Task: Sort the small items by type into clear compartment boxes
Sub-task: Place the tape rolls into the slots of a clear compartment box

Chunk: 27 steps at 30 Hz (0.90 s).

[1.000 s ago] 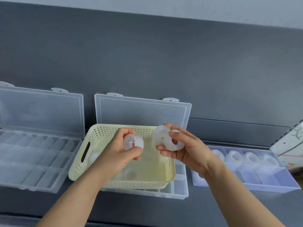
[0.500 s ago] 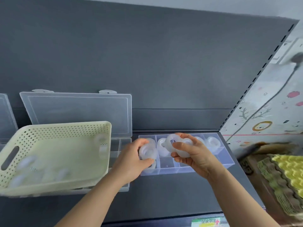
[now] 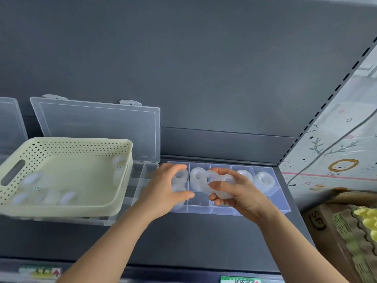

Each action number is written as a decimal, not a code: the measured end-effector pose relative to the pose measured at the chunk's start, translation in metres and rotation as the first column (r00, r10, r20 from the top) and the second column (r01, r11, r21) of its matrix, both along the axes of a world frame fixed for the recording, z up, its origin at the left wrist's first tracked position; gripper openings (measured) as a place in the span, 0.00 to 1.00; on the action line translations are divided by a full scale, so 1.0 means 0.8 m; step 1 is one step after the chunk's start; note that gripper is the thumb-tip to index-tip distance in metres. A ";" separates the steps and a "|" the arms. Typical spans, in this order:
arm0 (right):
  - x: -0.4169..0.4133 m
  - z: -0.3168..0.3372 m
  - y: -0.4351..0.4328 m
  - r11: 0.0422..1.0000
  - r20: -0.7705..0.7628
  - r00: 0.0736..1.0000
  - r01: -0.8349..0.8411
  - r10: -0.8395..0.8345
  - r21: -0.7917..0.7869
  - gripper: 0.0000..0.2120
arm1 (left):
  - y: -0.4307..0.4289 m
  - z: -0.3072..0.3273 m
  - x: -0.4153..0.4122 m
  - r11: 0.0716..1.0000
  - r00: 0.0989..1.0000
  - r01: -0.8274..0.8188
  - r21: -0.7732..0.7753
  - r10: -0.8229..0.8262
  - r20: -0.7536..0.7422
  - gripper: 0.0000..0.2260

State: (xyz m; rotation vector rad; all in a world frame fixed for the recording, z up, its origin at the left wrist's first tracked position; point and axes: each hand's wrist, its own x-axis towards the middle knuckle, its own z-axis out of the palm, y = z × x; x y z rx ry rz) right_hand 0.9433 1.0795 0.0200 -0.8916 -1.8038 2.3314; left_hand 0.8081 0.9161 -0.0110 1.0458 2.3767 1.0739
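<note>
A clear compartment box (image 3: 282,209) lies on the dark shelf, with translucent tape rolls (image 3: 264,179) standing in its back row. My left hand (image 3: 163,193) hovers over the box's left end, fingers and thumb spread apart; a roll (image 3: 180,174) sits in the compartment just beneath the fingertips. My right hand (image 3: 240,197) grips two tape rolls (image 3: 212,180) over the middle compartments. To the left, a pale yellow perforated basket (image 3: 61,144) holds several more rolls (image 3: 68,198).
The basket rests on a second open clear box whose lid (image 3: 98,129) leans on the back wall. A third lid (image 3: 10,121) shows at far left. A cardboard box with egg trays (image 3: 346,225) and a patterned mat (image 3: 336,152) lie right.
Both hands carried rolls from above the basket rightward to the compartment box. My left hand has spread its fingers off its roll at the box's left end; the right still grips two.
</note>
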 end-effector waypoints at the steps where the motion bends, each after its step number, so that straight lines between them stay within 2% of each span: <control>1: 0.000 0.000 0.001 0.999 0.000 0.999 -0.044 0.044 0.007 0.22 | 0.007 0.006 0.006 0.998 0.997 0.059 0.022 -0.060 0.037 0.31; 3: -0.001 0.002 0.003 0.990 0.003 0.990 -0.139 0.139 0.036 0.20 | 0.020 0.014 0.017 0.988 0.985 0.152 0.039 -0.154 0.076 0.33; 5: -0.001 0.005 0.005 0.978 0.022 0.980 -0.197 0.196 0.070 0.18 | 0.030 0.016 0.020 0.982 0.982 0.186 0.038 -0.187 0.033 0.30; 7: 0.001 0.003 0.013 0.986 0.045 0.988 -0.149 0.145 0.079 0.21 | 0.034 0.014 0.018 0.984 0.985 0.171 0.053 -0.171 -0.001 0.25; 9: 0.003 0.002 0.023 0.997 0.047 0.998 -0.044 0.041 0.065 0.23 | 0.034 0.009 0.016 0.989 0.991 0.130 0.070 -0.133 0.033 0.22; 12: 0.002 0.000 0.029 0.999 0.015 1.000 0.023 -0.023 0.033 0.21 | 0.034 0.004 0.018 0.993 0.993 0.110 0.038 -0.111 0.036 0.22; 16: -0.004 -0.004 0.031 0.991 0.062 0.991 0.116 -0.121 0.071 0.19 | 0.036 -0.003 0.015 0.976 0.978 0.169 -0.137 -0.184 -0.102 0.24; 19: -0.001 -0.008 0.039 0.991 0.066 0.988 0.136 -0.136 0.018 0.11 | 0.038 -0.004 0.009 0.954 0.974 0.195 -0.226 -0.216 -0.073 0.26; 24: 0.008 -0.013 0.043 0.993 0.015 0.995 0.096 -0.097 0.072 0.09 | 0.046 -0.005 0.003 0.913 0.961 0.258 -0.316 -0.278 -0.018 0.27; 25: 0.008 -0.014 0.042 0.990 0.012 0.996 0.085 -0.087 0.111 0.09 | 0.044 -0.005 0.001 0.911 0.961 0.257 -0.322 -0.277 -0.016 0.26; 27: 0.007 -0.018 0.042 0.950 0.067 0.995 0.043 -0.067 0.309 0.09 | 0.038 -0.004 -0.003 0.927 0.966 0.227 -0.298 -0.254 -0.054 0.24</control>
